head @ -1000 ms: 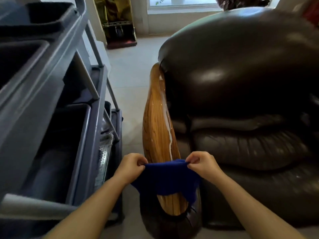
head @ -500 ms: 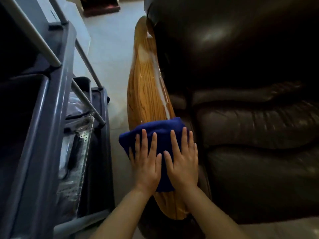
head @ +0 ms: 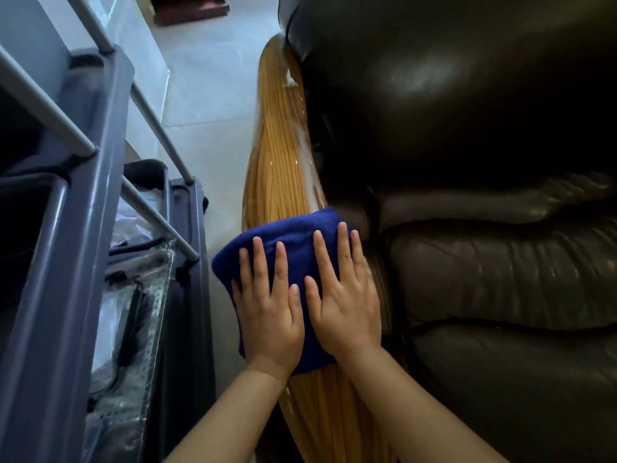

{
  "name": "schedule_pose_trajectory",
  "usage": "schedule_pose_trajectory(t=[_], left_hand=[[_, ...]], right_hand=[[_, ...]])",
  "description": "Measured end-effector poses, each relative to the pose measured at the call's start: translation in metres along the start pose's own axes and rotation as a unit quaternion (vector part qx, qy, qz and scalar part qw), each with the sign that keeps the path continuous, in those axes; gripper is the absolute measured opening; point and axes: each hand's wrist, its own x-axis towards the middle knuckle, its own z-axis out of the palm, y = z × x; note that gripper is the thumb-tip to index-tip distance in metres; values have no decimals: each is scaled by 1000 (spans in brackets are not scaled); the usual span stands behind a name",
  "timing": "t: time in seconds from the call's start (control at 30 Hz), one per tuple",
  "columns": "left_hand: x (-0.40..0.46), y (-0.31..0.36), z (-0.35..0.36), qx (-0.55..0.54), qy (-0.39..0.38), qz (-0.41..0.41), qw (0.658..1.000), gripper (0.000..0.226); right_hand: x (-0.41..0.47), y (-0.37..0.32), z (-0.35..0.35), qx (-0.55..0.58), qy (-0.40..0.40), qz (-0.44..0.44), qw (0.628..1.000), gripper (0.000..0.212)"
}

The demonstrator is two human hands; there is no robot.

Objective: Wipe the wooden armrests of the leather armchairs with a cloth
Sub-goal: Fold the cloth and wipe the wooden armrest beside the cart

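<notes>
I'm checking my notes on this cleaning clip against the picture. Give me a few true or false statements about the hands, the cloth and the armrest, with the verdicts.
1. Both hands lie flat on the blue cloth. True: the left hand and the right hand are side by side on it, fingers spread.
2. The cloth lies on the leather seat cushion. False: it is draped over the wooden armrest.
3. Whitish wet streaks show on the armrest beyond the cloth. True, along its edge beside the armchair.
4. The grey cart stands on the person's right. False: it is on their left, across from the armchair.
5. The cloth is red. False: it is dark blue.
</notes>
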Motion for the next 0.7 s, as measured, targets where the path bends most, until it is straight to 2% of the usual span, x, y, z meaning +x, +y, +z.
schedule_pose_trajectory(t=[0.4,0.57,0.7], left_hand=[[131,4,-17,70,-91,13,993,54],[174,4,-18,32,-102,16,994,53],[224,-4,-9,-46,-91,19,995,51]], right_hand=[[129,-12,0,48,-52,-13,997,65],[181,-11,3,80,-76,-45,993,69],[230,-12,10,98,-80,-28,992,66]])
